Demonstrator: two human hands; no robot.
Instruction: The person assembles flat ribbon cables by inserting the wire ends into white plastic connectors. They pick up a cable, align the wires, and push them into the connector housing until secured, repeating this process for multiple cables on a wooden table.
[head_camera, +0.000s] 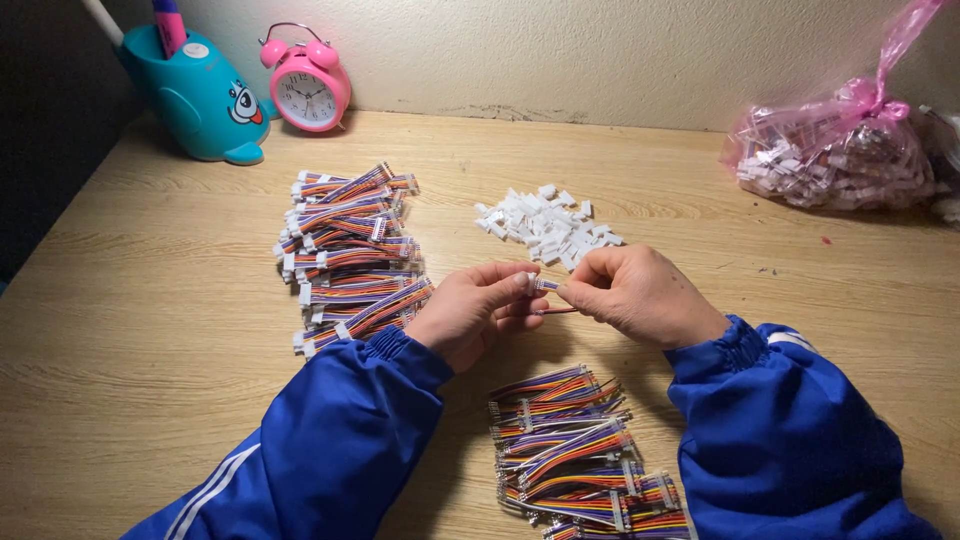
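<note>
**Over a wooden surface, two hands pinch one small wire harness**

Above the middle of the wooden surface (120, 300), both hands meet over a short multicoloured wire harness (548, 297). The left hand (472, 312) pinches its white connector end between thumb and forefinger, with the other fingers curled under. The right hand (632, 294) pinches the wires just beside that, its fingertips almost touching those of the left. The harness is held clear of the surface, between the two hands.

Left of the hands lies a stack of wire harnesses (350, 255), laid roughly side by side, with white connectors at their ends. Near the bottom edge, between the blue sleeves (330, 440), lies a second pile of harnesses (580, 450), looser and more spread out. Just beyond the hands sits a small heap of white plastic connectors (545, 222). At the far right, against the wall, rests a tied pink plastic bag (835, 150) filled with white parts. At the far left stand a teal whale-shaped pen holder (200, 95) and, beside it, a pink alarm clock (308, 85).
</note>
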